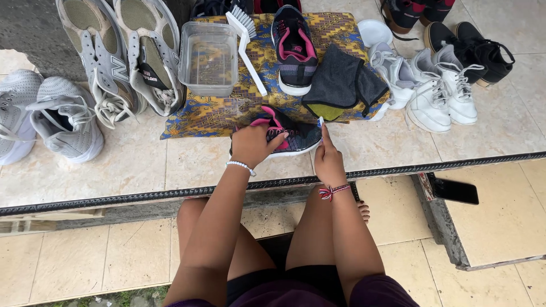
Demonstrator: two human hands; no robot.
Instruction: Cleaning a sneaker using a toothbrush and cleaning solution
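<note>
A black and pink sneaker [296,136] lies on the tiled ledge [136,170] in front of me. My left hand [254,145] grips its heel end. My right hand [329,156] is beside the toe, pinching a small white and blue thing [321,121] against the shoe. The matching black and pink sneaker [293,48] stands upright on a patterned yellow and blue cloth [216,113] further back.
On the cloth sit a clear plastic tub of water [208,58], a white brush [245,40] and a dark grey rag [341,82]. Grey sneakers [62,119] lie left, white sneakers [438,91] and black shoes [475,48] right. A phone [455,191] rests below the ledge.
</note>
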